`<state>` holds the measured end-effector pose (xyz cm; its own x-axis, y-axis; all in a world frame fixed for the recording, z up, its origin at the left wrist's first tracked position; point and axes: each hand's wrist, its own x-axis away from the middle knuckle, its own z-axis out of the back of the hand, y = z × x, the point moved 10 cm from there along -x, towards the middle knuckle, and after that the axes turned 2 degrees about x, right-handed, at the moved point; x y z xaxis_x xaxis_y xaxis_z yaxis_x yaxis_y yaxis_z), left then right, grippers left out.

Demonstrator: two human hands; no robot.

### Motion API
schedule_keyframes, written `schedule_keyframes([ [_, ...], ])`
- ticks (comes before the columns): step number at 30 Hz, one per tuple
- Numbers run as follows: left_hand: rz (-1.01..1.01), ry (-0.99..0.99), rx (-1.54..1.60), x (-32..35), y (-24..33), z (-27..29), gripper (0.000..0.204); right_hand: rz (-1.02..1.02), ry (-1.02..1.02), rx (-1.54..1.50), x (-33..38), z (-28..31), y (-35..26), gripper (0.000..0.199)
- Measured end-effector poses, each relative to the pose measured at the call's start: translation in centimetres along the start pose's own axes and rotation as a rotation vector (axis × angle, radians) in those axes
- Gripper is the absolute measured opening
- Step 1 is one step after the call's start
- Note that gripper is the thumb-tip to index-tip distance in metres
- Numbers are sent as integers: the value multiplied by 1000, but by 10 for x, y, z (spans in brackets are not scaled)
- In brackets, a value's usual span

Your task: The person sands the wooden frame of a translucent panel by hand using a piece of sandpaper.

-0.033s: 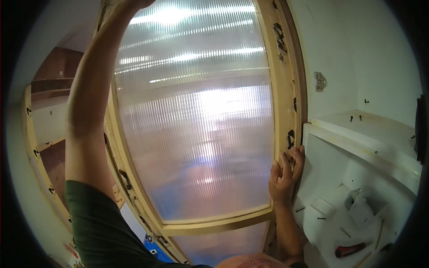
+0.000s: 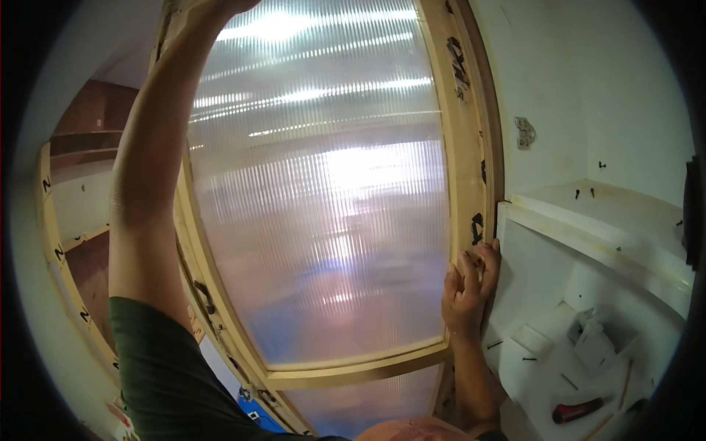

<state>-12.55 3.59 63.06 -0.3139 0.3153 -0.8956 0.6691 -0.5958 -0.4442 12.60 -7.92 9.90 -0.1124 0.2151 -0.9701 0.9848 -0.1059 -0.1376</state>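
A tall wooden frame (image 2: 463, 147) with a ribbed, see-through plastic panel (image 2: 323, 198) fills the middle of the picture, standing upright and bending with the lens. Light glares off the panel in bright bands near the top and in a wide patch at the centre.

The right hand (image 2: 467, 283) sits at centre right, its fingers (image 2: 485, 257) curled over the outer edge of the frame's right post, gripping the wood just below a dark mark on it. The thumb lies against the inner face of the post, next to the panel.

The left arm (image 2: 151, 184) reaches up along the left post from the lower left, with a dark green sleeve (image 2: 169, 375) at the shoulder. The left hand (image 2: 220, 6) is at the very top edge of the picture, at the frame's upper left corner; it is mostly cut off, so I cannot tell whether it grips or only presses.

A lower cross rail (image 2: 353, 367) runs across the frame near the bottom, with more panel under it.

To the right stands a white cabinet (image 2: 588, 220), touching the frame's right post beside the right hand. A small metal hinge (image 2: 524, 132) sits on the white wall above it. On a white shelf at lower right lie a red-handled tool (image 2: 581, 409), a few loose screws (image 2: 529, 359) and small white pieces. At far left, more wooden framing (image 2: 55, 257) shows.
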Motion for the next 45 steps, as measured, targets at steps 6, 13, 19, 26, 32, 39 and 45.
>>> schedule_keyframes([
  [6,-98,56,76,-24,45,-24,38,-1,-15,-42,1,-1,0,31],
  [13,-136,55,138,-58,104,-43,43,5,-7,-19,1,5,5,23],
  [19,-208,141,-45,-84,120,-60,39,28,68,-22,-1,8,4,19],
  [26,-306,-114,364,-101,169,-48,58,9,-19,-30,3,7,12,31],
  [32,-408,-159,325,-94,244,-41,42,-8,-27,6,2,8,34,41],
  [39,-374,-259,681,-73,188,-63,42,36,-14,-3,-3,6,10,32],
  [45,-277,-180,653,-83,140,-18,40,35,-38,5,-1,6,8,30],
])
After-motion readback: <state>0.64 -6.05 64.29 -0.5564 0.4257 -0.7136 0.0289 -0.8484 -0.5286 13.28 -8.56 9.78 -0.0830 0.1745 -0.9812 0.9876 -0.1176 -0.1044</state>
